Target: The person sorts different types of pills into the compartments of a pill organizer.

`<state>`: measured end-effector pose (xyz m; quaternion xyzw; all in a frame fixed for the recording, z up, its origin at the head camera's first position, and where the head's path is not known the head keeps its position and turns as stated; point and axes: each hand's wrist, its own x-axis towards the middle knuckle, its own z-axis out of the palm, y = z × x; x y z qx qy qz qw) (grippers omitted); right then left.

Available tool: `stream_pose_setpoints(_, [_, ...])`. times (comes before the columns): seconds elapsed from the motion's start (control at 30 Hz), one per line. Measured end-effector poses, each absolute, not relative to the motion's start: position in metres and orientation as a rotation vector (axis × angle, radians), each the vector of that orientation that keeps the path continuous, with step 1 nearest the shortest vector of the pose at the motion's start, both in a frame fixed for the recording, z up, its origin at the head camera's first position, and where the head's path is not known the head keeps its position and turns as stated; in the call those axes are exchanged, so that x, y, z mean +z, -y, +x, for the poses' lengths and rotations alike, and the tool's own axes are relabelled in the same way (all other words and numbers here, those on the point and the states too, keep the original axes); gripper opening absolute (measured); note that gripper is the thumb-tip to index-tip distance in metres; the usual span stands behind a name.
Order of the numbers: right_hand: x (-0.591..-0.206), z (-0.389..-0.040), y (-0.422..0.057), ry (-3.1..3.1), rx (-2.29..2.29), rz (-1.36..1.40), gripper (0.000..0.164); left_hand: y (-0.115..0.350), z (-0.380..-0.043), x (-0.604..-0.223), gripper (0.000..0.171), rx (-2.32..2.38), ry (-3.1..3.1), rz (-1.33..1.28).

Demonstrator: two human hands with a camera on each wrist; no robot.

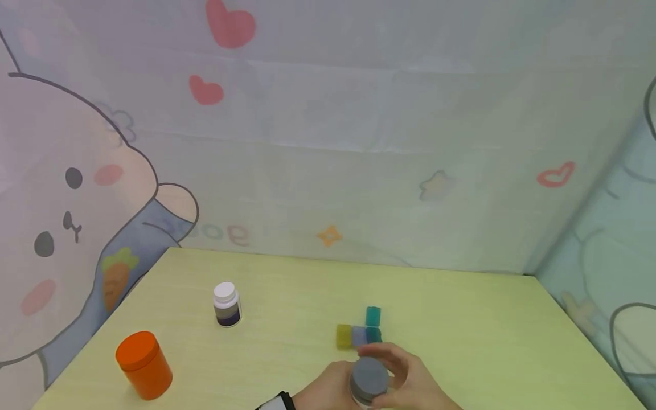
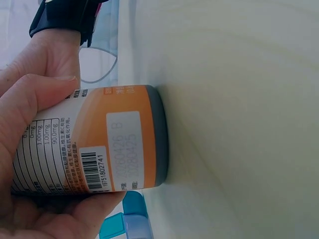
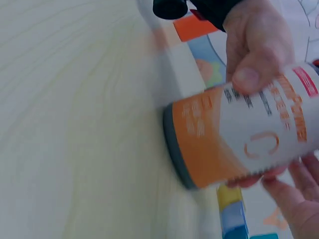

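At the front of the table is a supplement bottle with a grey cap, an orange and white label and a dark base. My left hand grips its body, the thumb on the near side and the fingers round the far side. In the right wrist view, that thumb presses on the label of the bottle. Curving about the cap from the right is my right hand, thumb in front and fingers behind. The bottle stands upright, its dark base near the tabletop; I cannot tell whether it touches.
Just beyond my hands lie several small blocks, among them a yellow block and a teal block. An orange lidded jar stands at the left. Behind it is a white-capped small bottle. A printed cloth hangs behind the table.
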<state>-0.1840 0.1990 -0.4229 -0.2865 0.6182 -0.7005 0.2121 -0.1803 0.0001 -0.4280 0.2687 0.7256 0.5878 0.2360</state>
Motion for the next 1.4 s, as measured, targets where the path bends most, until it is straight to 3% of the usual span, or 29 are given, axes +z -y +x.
stream_pose_setpoints(0.13, [-0.423,-0.186,-0.21,-1.719,-1.994,-0.848,0.039,0.001,-0.183,-0.427,0.036,1.576,-2.07,0.785])
stream_pose_setpoints(0.3, [-0.422,-0.184,-0.216,-1.622,-1.949,-0.839,0.037,0.001,-0.182,-0.428,0.039,1.58,-2.057,0.826])
stream_pose_setpoints(0.63, [-0.416,-0.177,-0.186,-1.779,-1.674,-0.762,0.069,0.001,-0.183,-0.432,0.026,1.573,-2.063,0.847])
stream_pose_setpoints(0.8, [-0.414,-0.182,-0.181,-1.87,-1.72,-0.896,0.072,0.001,-0.188,-0.431,0.027,1.538,-2.141,0.918])
stream_pose_setpoints(1.07, [-0.408,-0.179,-0.182,-2.24,-1.725,-1.047,0.048,0.004,-0.187,-0.433,0.031,1.549,-2.163,0.953])
stream_pose_setpoints(1.4, [-0.389,-0.181,-0.191,-2.168,-1.728,-1.187,0.048,0.004,-0.188,-0.432,0.028,1.535,-2.144,0.96])
